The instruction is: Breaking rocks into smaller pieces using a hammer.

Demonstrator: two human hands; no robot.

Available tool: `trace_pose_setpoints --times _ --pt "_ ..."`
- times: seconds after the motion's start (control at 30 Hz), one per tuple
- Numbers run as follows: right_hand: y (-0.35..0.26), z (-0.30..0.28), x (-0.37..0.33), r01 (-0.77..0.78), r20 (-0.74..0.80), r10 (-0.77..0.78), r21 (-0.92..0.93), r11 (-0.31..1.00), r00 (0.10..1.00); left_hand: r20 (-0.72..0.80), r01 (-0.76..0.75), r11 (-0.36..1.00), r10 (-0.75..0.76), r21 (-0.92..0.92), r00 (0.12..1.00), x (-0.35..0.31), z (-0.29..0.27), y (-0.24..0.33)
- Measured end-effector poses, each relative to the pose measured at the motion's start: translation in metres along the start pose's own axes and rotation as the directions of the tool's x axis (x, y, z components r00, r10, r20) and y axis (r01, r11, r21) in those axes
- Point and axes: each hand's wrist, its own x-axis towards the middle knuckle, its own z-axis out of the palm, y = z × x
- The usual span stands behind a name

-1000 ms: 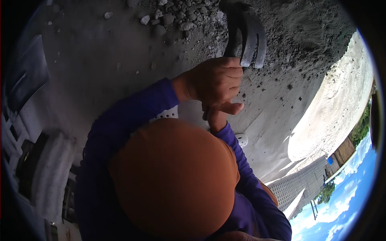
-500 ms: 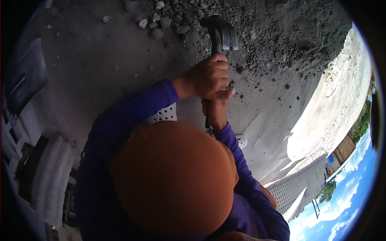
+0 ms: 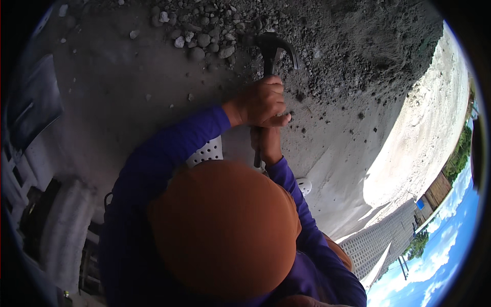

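Both my hands grip a dark claw hammer (image 3: 271, 47). My left hand (image 3: 260, 102) wraps the handle high up, its purple sleeve coming in from the left. Just below it, my right hand (image 3: 268, 144) holds the lower handle, whose end pokes out by the wrist. The hammer head is down among grey stones and gravel (image 3: 204, 38) on the concrete ground. An orange hat (image 3: 222, 227) fills the lower middle and hides my body.
A white perforated plastic piece (image 3: 207, 152) shows under my left arm, another white bit (image 3: 304, 185) at the right. Dark grit (image 3: 353, 56) spreads top right. Sunlit ground (image 3: 419, 148), a grey block wall (image 3: 376, 240) and sky lie right; pale bulky objects (image 3: 64, 230) left.
The hammer head has swung from raised near the camera down and away onto the stones. Both hands followed it forward, still gripping the handle.
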Motion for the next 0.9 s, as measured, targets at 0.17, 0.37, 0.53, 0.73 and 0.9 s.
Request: trace_pose_setpoints --times 0.17,0.37,0.53,0.73,0.9 --pt "-0.033 -0.032 0.02 -0.896 0.572 0.695 0.349 0.275 0.436 -0.041 0.07 0.997 -0.071 -0.028 0.997 -0.003 -0.015 0.007" --pt "-0.071 -0.043 0.037 -0.328 0.013 0.339 0.294 0.898 0.941 -0.21 -0.17 0.978 0.193 0.123 0.959 0.034 -0.055 0.041" --pt "-0.026 -0.03 0.029 -0.626 0.397 0.5 0.318 0.712 0.77 -0.206 -0.055 0.987 0.085 0.15 0.975 0.016 -0.039 0.007" --pt "-0.013 -0.024 0.026 -0.603 0.376 0.506 0.21 0.769 0.776 -0.114 0.091 0.996 -0.093 -0.019 0.989 0.006 -0.012 0.006" --pt "-0.041 -0.042 0.026 -0.451 0.103 0.445 0.349 0.822 0.89 -0.227 -0.145 0.987 0.158 0.072 0.961 0.036 -0.051 0.032"
